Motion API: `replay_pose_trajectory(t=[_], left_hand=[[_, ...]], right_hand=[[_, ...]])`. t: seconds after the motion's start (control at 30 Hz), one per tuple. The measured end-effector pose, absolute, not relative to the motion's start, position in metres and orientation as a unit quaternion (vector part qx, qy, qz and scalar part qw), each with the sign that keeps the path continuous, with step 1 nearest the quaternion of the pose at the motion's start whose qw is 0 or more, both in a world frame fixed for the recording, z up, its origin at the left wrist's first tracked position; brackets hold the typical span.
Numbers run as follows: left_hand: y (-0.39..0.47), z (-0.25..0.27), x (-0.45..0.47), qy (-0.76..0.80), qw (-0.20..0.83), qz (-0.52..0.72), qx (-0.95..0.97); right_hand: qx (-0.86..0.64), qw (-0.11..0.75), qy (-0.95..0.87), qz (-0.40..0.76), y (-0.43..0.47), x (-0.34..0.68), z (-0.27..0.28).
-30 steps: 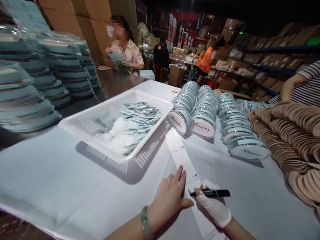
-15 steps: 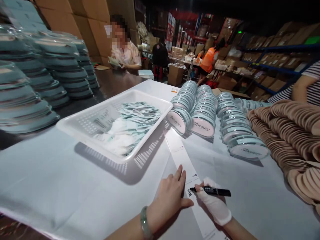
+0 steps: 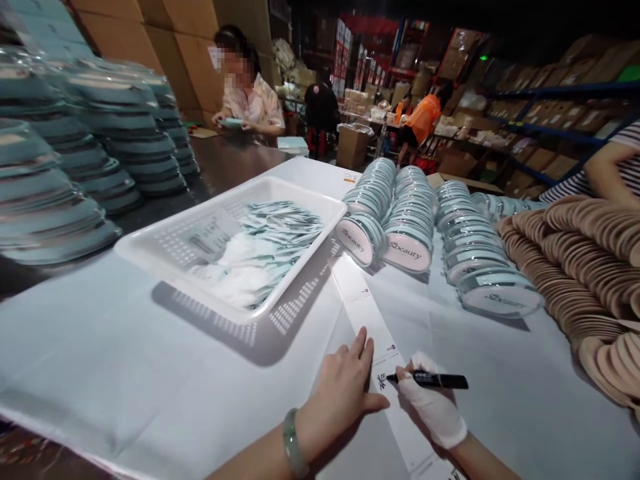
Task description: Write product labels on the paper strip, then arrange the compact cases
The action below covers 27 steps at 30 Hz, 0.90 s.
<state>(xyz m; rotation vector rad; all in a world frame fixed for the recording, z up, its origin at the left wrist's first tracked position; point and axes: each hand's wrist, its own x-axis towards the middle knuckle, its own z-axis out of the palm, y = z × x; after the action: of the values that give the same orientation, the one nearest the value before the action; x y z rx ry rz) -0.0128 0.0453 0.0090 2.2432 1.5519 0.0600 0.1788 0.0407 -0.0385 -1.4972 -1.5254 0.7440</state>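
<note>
My left hand point(image 3: 345, 383), with a green bangle point(image 3: 293, 440) at its wrist, lies flat with fingers stretched along the left edge of a long white paper strip point(image 3: 367, 320). In a white glove with bare fingertips, my right hand point(image 3: 433, 403) grips a black marker pen point(image 3: 435, 380). The pen's tip is at dark handwritten strokes on the strip, between my two hands. Small print and a dark logo show higher on the strip, which runs from the basket's right corner down to the bottom edge of the view.
A white plastic basket point(image 3: 185, 293) holds many flat sachets. Rows of clear-topped round packs point(image 3: 407, 250) printed "beauty" stand behind, with stacked beige pads point(image 3: 575, 287) at right. Tall stacks of pale blue packs point(image 3: 130, 147) rise at left. A person point(image 3: 250, 100) sits across the table.
More dark strokes show on the paper strip, and the marker pen has shifted slightly right. The person across the table has lowered and turned the pale blue item in their hands.
</note>
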Motion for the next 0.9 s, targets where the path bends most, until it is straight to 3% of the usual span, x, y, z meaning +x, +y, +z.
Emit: replay_pose_trajectory(t=[0.9], left_hand=[[0.047,0.001,-0.013,0.555,0.200,0.013,0.808]], right_hand=[[-0.582,0.398,-0.641,0.302,0.042,0.177,-0.019]])
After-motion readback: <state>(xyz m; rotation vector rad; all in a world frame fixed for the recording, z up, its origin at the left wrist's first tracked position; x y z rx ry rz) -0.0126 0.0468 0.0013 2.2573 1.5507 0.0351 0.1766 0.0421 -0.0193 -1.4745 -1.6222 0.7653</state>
